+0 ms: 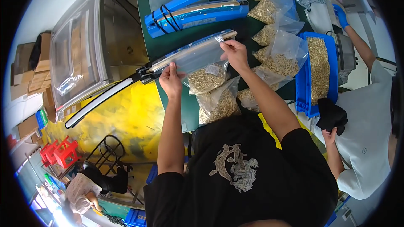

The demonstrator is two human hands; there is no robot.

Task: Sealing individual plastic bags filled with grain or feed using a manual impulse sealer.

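My left hand [170,80] pinches the left edge of a clear plastic bag [197,61]. The upper right corner of the same bag is between the fingertips of my right hand [235,54]. Its mouth is stretched flat along the bed of a long hand heat sealer [189,48]. Small brass-coloured screw-like parts [205,80] fill its lower end, nearest me. The sealer's long arm [101,103] is swung out to the left, off the bag. Another filled bag [218,106] lies just below, close to my body.
A blue sealer [198,17] wound with black cable lies behind. Several filled bags [263,10] line the right side. Beyond them stands a blue bin [302,96] of brass parts, beside a co-worker [362,113] in a pale shirt. A large metal machine [122,38] stands left.
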